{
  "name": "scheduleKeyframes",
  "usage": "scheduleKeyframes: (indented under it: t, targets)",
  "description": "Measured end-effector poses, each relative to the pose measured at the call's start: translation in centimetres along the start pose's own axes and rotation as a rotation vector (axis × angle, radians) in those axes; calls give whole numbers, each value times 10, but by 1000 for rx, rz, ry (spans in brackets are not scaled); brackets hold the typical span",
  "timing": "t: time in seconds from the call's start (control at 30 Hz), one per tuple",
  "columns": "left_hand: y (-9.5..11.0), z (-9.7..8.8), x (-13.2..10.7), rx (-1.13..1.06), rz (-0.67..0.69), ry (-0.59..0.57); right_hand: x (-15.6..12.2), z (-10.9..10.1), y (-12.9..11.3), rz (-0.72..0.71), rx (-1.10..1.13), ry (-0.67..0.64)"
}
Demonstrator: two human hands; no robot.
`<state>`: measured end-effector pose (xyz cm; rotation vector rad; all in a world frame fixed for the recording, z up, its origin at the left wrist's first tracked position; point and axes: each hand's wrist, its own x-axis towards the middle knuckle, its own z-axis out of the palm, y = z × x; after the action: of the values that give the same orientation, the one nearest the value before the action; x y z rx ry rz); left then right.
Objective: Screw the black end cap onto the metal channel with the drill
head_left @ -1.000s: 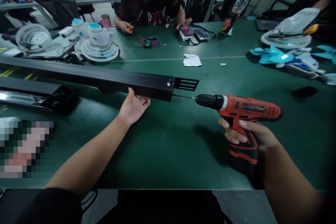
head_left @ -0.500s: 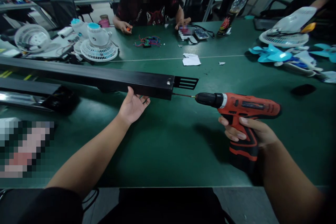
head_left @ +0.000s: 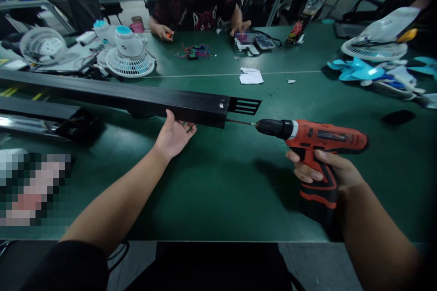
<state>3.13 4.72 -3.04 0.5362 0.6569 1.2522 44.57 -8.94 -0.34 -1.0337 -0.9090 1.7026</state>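
Note:
A long black rectangular beam [head_left: 153, 99] stretches from the left edge toward the middle, with a slotted black plate [head_left: 245, 105] sticking out of its right end. Under that end, my left hand [head_left: 175, 136] holds the beam palm up, thumb against the near face and fingers beneath it. My right hand [head_left: 314, 170] grips a red and black cordless drill [head_left: 327, 137] by its handle, index finger near the trigger. From the chuck a long thin bit [head_left: 241, 122] points left and meets the lower part of the beam's end; where its tip sits is hidden.
The green table [head_left: 218, 200] carries a second black frame [head_left: 41, 116] at left. White fan parts [head_left: 130, 61] lie back left, blue fan blades [head_left: 358, 70] at right. Across sits a co-worker [head_left: 198, 4] near a wired circuit board [head_left: 194, 52]. A dark bottle [head_left: 303, 20] stands behind.
The view has shifted slightly, so things appear a little to the right. Both hands, the drill and the beam keep almost the same positions relative to one another.

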Motion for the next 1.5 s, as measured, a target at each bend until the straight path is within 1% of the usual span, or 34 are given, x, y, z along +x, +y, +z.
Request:
scheduleKeyframes:
  t: [0.23, 0.53, 0.63, 0.73, 0.87, 0.97, 1.2, 1.5]
  targets:
    - [0, 2, -1, -3, -6, 14, -1, -2, 1, 24, 23, -3]
    - [0, 0, -1, -18, -14, -9, 1, -1, 0, 14, -2, -17]
    - [-1, -2, 0, -17, -16, -22, 1, -2, 0, 7, -7, -43]
    - [-1, -2, 0, -3, -11, -10, 1, -3, 0, 8, -11, -61]
    - [0, 2, -1, -5, -5, 20, 0, -3, 0, -2, -7, -13]
    - [-1, 2, -1, 7, -4, 33, 0, -3, 1, 3, -13, -7]
    - [-3, -2, 2, -14, 3, -10, 0, 2, -4, 27, -27, -6]
    - [-4, -8, 4, -39, -9, -27, 0, 6, -5, 11, -32, 14]
